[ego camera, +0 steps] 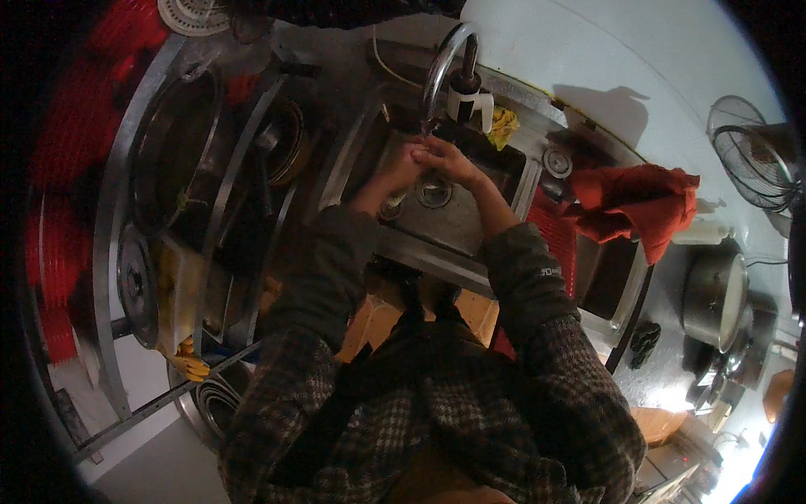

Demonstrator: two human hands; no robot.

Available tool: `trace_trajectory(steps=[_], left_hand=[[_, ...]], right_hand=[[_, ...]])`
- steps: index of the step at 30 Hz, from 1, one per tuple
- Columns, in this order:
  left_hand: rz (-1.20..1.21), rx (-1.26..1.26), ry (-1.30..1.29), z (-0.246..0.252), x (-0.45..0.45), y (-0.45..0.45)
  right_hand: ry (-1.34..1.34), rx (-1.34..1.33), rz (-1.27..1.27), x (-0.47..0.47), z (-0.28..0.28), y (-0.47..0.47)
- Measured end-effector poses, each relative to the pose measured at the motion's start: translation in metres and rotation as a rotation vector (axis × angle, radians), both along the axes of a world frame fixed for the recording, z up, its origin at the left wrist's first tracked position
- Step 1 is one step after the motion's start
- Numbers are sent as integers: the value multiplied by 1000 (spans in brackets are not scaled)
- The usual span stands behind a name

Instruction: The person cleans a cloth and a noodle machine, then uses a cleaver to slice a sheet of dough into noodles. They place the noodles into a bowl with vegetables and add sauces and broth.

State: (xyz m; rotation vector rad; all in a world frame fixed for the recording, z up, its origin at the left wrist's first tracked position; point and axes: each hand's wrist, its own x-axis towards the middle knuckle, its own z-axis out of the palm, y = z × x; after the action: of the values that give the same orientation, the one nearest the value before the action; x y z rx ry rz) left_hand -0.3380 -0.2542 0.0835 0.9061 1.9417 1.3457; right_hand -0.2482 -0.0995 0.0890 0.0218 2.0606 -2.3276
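Observation:
My left hand [401, 165] and my right hand [450, 160] touch each other over a stainless steel sink basin [441, 227]. Their fingers meet right below the spout of a curved chrome faucet [434, 75], which has a white body with a lever [483, 112]. I make out no object between the hands; the fingers partly hide one another. Beneath them, a round drain [434, 191] shows in the basin floor, and a small pale item [391, 206] lies to its left. A yellow cloth [502, 127] rests at the back rim.
Right of the basin, an orange-red cloth [636, 205] hangs near a red perforated basket [554, 236] and a second basin [607, 271]. A large metal pot [711, 299] stands farther right. Metal shelving [110, 252] at left holds pans, a lid [137, 286] and yellow gloves [189, 362]. Wire strainers [749, 154] hang at right.

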Motion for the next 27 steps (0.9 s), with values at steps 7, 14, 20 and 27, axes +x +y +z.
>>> trace_trajectory(steps=[7,14,20,27], left_hand=[[28,-314,163,16,-27,-31],[-63,-101,23,14,-22,-42],[84,331,281,22,-24,6],[427,338,-900,4,28,-15]], right_hand=[[-90,421,-189,29,22,30],[130,237,-207,25,6,0],[18,445,-265,-12,5,-27],[-26,132,-308,-24,28,-11]])
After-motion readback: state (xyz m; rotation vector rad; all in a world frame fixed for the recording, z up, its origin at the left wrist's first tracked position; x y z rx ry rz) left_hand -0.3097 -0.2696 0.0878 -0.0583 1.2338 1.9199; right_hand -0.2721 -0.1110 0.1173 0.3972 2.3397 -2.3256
